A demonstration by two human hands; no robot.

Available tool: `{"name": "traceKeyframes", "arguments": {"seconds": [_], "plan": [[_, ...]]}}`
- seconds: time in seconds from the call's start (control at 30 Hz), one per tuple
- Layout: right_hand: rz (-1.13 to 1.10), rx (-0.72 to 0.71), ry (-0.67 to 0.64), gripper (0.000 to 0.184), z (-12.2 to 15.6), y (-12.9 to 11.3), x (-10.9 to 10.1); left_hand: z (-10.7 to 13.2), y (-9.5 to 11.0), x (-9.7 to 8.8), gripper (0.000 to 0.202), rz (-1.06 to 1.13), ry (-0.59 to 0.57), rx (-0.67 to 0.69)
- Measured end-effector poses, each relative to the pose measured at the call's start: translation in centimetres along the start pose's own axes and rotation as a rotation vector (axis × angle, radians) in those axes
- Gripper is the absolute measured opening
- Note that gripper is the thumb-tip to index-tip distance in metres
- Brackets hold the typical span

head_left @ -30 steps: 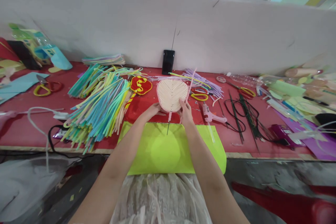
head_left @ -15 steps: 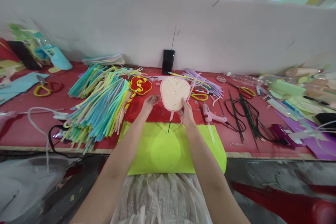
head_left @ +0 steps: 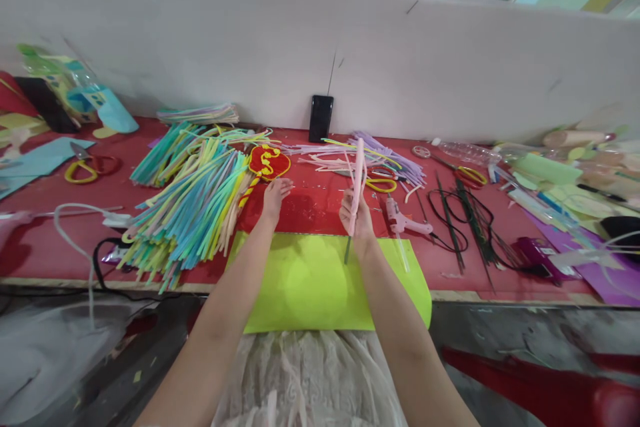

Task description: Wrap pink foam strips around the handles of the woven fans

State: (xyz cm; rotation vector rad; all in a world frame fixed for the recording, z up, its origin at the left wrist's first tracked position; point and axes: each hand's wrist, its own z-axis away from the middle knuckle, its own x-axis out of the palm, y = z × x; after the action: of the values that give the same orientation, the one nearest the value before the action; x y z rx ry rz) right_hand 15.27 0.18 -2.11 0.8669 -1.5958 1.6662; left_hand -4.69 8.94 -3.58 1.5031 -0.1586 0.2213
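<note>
My right hand (head_left: pixel 356 219) is closed on the stem of a pale pink woven leaf (head_left: pixel 358 173), which stands edge-on to me above the red table (head_left: pixel 50 247). A thin dark wire sticks down from the stem over the lime-green sheet (head_left: pixel 320 280). My left hand (head_left: pixel 276 192) lies flat and open on the table, fingers stretched toward a red and yellow piece (head_left: pixel 268 161). It holds nothing.
A big heap of coloured pipe cleaners (head_left: pixel 193 197) lies left of my hands. Purple and pink pipe cleaners (head_left: pixel 385 153), yellow scissors (head_left: pixel 379 183), a pink glue gun (head_left: pixel 403 220), dark wires (head_left: pixel 463 213) and a black phone (head_left: pixel 320 117) lie beyond and to the right.
My left hand has let go of the woven leaf and settled flat on the table. My right hand has turned the leaf from face-on to edge-on.
</note>
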Motion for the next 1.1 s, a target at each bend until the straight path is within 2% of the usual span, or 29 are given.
{"name": "traceKeyframes", "arguments": {"seconds": [0.13, 0.33, 0.4, 0.5, 0.63, 0.83, 0.97, 1.03, 1.1], "plan": [[-0.17, -0.057, -0.085, 0.012, 0.0, 0.2, 0.1, 0.1, -1.0, 0.3, 0.024, -0.252, -0.056, 0.096], [-0.177, 0.002, -0.12, 0.019, -0.1, 0.0, 0.5, 1.9, -0.3, 0.6, 0.017, -0.74, -0.422, 0.372], [-0.173, 0.02, -0.163, 0.02, 0.0, -0.1, 0.3, 2.4, 0.3, 0.7, 0.014, -0.873, -0.55, 0.402], [-0.175, 0.028, -0.217, 0.025, 0.1, -0.1, 0.1, 2.9, 1.0, 0.7, 0.016, -0.959, -0.656, 0.408], [-0.167, 0.066, -0.256, 0.027, 0.2, 0.0, 0.1, 3.2, 1.4, 0.6, 0.028, -1.013, -0.726, 0.41], [-0.209, 0.084, -0.36, 0.028, 0.9, 0.0, 0.5, 2.9, 1.4, 0.5, 0.018, -0.981, -0.768, 0.428], [-0.153, 0.034, -0.237, 0.029, 1.4, -0.3, 0.9, 2.7, 1.5, 0.4, 0.015, -1.001, -0.78, 0.447], [-0.053, 0.065, -0.168, 0.029, 1.4, -0.5, 1.1, 2.6, 1.5, 0.3, 0.014, -1.012, -0.793, 0.49], [0.03, 0.136, -0.171, 0.031, 1.3, -0.7, 1.2, 2.5, 1.6, 0.2, 0.014, -1.031, -0.833, 0.517]]}}
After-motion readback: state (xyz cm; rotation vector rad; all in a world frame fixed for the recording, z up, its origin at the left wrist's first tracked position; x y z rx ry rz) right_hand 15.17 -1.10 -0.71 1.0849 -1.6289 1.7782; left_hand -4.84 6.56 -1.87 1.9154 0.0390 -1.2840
